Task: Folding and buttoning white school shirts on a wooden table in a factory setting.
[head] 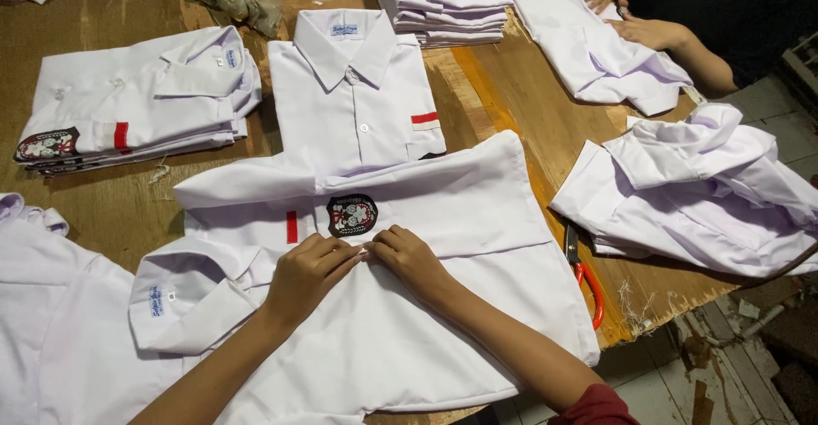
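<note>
**Two hands pinch a white shirt on the wooden table**

On the far left lies a stack of folded white shirts (136, 101) with a red stripe and a dark badge showing on a sleeve. Just to its right, one folded shirt (354, 92) lies flat with its collar up.

In front of that, a white school shirt (443, 212) is spread over the wooden table (490, 92). It has a dark round badge (352, 214) and a small red stripe (292, 227). The left hand (305, 276) and the right hand (412, 259) meet just below the badge. Both hands pinch the cloth between fingers and thumb, with fingertips touching.

To the right, scissors with red handles (584, 276) lie near the table edge, just beside the shirt. Further right is a loose pile of white shirts (699, 195). At the top right, another person's hands (635, 16) press on one more shirt (596, 50).

What could go wrong: I think the fold could come out crooked if one hand pulls harder. The shirt hem could also sweep the scissors off the edge, because they lie so close.
</note>
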